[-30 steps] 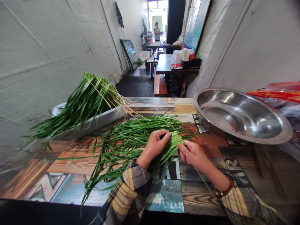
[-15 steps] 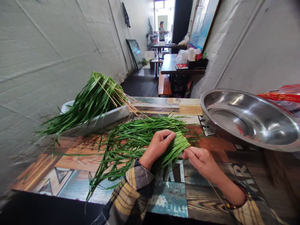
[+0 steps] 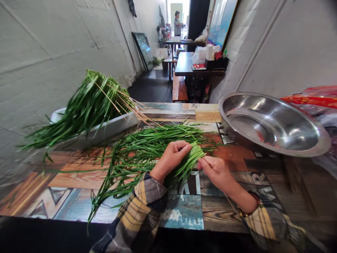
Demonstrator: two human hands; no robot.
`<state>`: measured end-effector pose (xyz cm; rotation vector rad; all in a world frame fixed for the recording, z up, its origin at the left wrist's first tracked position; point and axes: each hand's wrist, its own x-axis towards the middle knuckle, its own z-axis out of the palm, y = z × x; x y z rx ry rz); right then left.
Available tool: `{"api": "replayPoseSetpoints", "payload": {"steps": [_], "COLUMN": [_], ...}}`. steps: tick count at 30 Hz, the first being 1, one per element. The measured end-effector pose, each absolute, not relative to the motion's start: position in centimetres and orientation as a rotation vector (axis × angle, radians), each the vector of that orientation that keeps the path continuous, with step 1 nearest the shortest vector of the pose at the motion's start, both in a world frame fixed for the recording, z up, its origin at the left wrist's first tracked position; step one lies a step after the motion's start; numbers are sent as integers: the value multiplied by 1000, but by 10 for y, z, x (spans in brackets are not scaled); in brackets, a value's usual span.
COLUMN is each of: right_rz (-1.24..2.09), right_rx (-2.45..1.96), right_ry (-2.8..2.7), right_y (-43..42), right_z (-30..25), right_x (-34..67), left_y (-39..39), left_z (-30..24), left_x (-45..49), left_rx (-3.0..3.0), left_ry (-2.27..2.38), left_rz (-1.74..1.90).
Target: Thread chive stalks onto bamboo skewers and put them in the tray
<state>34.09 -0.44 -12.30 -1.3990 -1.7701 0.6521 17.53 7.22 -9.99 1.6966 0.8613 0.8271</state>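
My left hand (image 3: 170, 158) is closed around a bunch of garlic chives (image 3: 195, 154), thumb on top, pale cut ends pointing right. Pinched in my right hand (image 3: 216, 171) is a thin bamboo skewer (image 3: 232, 204); its rear part shows below the wrist. The right fingertips touch or nearly touch the near edge of the cut ends; the skewer's tip is hidden. Loose chives (image 3: 147, 138) lie spread on the table behind and left of my hands. Farther left, a thick stack of skewered chives (image 3: 91, 102) rests on a white tray (image 3: 105, 133), with several skewers poking out rightward.
A wide steel basin (image 3: 297, 149) stands at the right of the patchwork-patterned table (image 3: 181, 218). Red and clear plastic bags (image 3: 313, 96) lie behind it. White walls flank both sides. Beyond are another table (image 3: 184, 65), a bench (image 3: 179, 88) and a distant person (image 3: 177, 26).
The view has shifted, so the whole scene sits a little farther left and higher. My hands keep almost the same grip on the chives and skewer.
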Motion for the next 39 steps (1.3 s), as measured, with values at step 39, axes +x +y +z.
{"api": "replayPoseSetpoints", "payload": {"steps": [39], "right_rz": [553], "right_rx": [-1464], "right_ry": [-1578], "right_y": [26], "right_z": [-143], "right_x": [334], "left_y": [90], "left_z": [-112], "left_x": [163], "left_rx": [1962], "left_ry": [1280], "left_rz": [1089]}}
